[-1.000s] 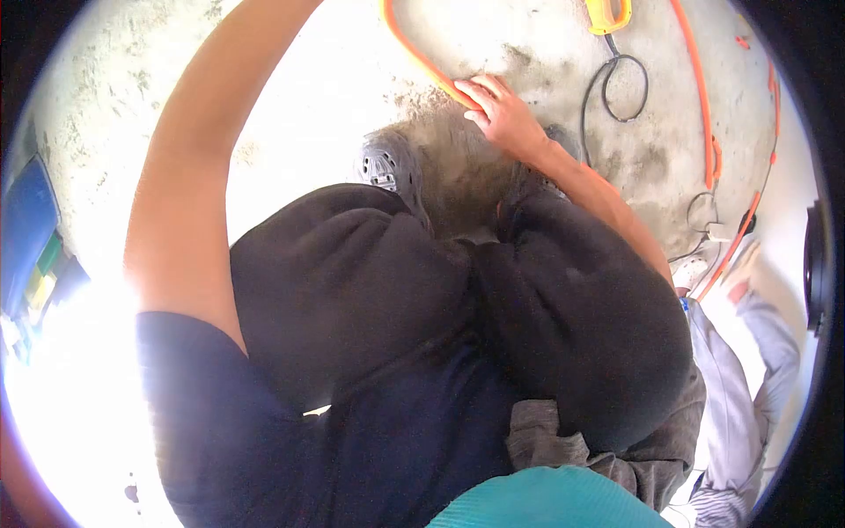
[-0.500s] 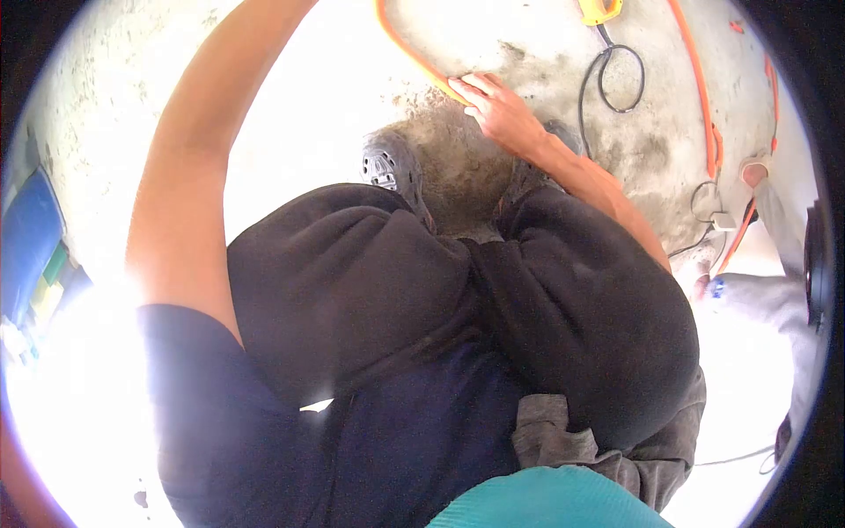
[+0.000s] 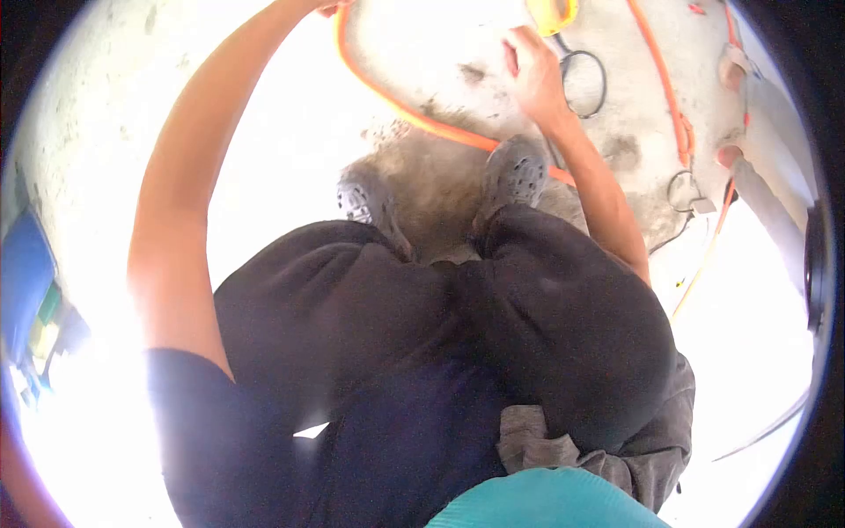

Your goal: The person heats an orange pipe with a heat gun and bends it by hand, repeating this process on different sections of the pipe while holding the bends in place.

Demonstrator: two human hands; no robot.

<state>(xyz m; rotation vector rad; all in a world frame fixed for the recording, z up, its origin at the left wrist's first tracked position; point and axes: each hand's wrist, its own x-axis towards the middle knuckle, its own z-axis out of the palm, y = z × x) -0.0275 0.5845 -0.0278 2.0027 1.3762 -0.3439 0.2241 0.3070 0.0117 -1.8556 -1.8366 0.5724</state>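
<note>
An orange tube (image 3: 414,117) curves down from the upper edge and across the floor, past my right shoe (image 3: 515,172). My left hand (image 3: 331,9), mostly cut off by the top edge, is closed at the tube's upper visible part; its fingertips are largely hidden. Raised off the tube, my right hand (image 3: 535,75) is blurred and bright, its fingers loosely bent and apart with nothing visible in them. Close above it lies a yellow object (image 3: 554,13), partly out of view, with a looped black cord (image 3: 606,84).
My left shoe (image 3: 365,198) rests on the stained floor (image 3: 440,198). More orange tube (image 3: 664,79) runs down the right side. Another person's grey-clothed limb (image 3: 766,198) is at the far right. A blue object (image 3: 26,277) stands at the far left.
My right hand has let go of the orange tube and moved up and right, toward the yellow object. Part of my left hand has come into view. The whole view has shifted slightly.
</note>
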